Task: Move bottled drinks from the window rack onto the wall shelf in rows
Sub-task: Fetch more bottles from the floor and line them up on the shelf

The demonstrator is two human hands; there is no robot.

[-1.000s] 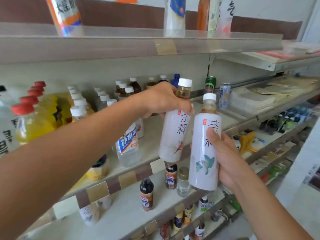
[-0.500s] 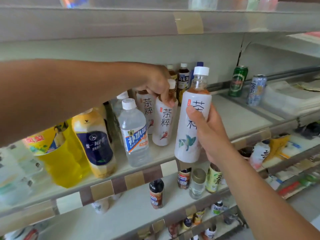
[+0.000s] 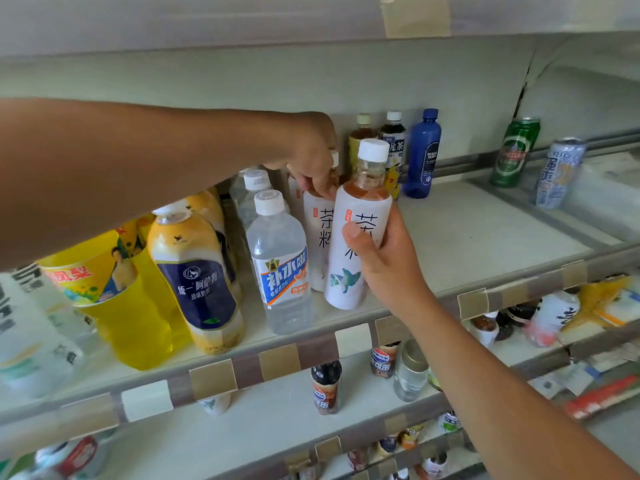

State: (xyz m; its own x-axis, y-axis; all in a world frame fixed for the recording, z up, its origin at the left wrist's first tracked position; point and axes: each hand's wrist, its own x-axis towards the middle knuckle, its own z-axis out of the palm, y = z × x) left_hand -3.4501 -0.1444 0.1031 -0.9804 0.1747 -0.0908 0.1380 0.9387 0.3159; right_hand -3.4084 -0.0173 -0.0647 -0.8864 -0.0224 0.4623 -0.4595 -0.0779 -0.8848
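Note:
Two white-sleeved tea bottles with white caps stand at the front of the wall shelf. My right hand grips the nearer one, the bird-print tea bottle, around its middle; its base is at the shelf surface near the front edge. My left hand reaches in from the left and pinches the neck of the second tea bottle, which stands just behind and left of the first. My fingers hide that bottle's cap.
A clear water bottle, a milk-tea bottle and yellow juice bottles crowd the shelf's left. A blue bottle, dark tea bottles and two cans stand at the back. Bare shelf lies to the right. Lower shelves hold small bottles.
Both hands brought the two tea bottles down and in onto the shelf. The left-hand bottle now stands behind the right-hand one, which has dropped to the shelf surface.

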